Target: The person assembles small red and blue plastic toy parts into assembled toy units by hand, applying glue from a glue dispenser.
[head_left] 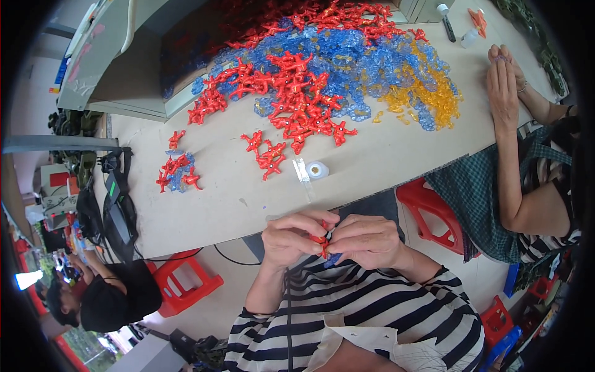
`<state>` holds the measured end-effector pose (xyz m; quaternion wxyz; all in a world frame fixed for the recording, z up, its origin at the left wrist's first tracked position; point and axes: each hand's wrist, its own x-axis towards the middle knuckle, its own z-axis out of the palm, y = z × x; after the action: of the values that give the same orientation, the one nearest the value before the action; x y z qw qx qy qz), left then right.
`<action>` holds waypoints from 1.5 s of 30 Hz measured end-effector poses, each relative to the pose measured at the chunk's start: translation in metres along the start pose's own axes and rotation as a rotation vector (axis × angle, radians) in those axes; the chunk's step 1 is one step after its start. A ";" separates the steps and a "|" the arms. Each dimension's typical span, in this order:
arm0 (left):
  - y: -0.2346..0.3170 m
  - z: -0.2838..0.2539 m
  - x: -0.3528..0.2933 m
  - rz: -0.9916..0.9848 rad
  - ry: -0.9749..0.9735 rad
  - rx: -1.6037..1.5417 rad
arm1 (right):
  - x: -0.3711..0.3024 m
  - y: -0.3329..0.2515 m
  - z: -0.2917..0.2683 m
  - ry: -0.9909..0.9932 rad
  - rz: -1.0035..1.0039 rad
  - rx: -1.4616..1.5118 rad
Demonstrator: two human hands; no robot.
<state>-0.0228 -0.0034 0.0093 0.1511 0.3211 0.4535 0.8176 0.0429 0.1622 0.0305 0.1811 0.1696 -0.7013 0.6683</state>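
In front of my chest, my left hand [296, 235] pinches a small red plastic figure [323, 247] between thumb and fingers. My right hand [367, 240] is closed close against it, its fingertips on a blue see-through plastic piece [333, 260] below the figure. How the two parts meet is mostly hidden by my fingers. Just beyond my hands, a small round white bottle [317, 170] stands on the table beside a clear strip [302, 172]. A few loose red figures [265, 153] lie past it.
A large heap of red figures, blue see-through pieces [347, 68] and yellow pieces [427, 93] spreads at the back, partly inside a cabinet [136, 80]. Red figures on blue pieces [180, 172] lie at left. A co-worker's hands [503, 87] are at right. Red stools [434, 214] stand below.
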 end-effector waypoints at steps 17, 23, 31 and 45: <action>0.015 0.009 0.010 0.058 0.009 0.541 | -0.010 0.018 0.002 0.068 0.168 0.199; 0.019 0.014 0.013 0.012 0.053 0.620 | -0.014 0.028 0.005 0.118 0.219 0.283; 0.023 0.006 0.007 -0.052 0.074 0.583 | -0.015 0.033 0.008 0.067 0.296 0.401; 0.065 -0.072 0.034 -0.054 0.308 1.818 | 0.017 0.025 -0.001 0.237 0.498 -0.058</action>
<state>-0.0933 -0.0670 0.0497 -0.2021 0.1931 0.9437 0.1768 0.0156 0.1643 0.0168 0.0968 -0.0924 -0.7143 0.6869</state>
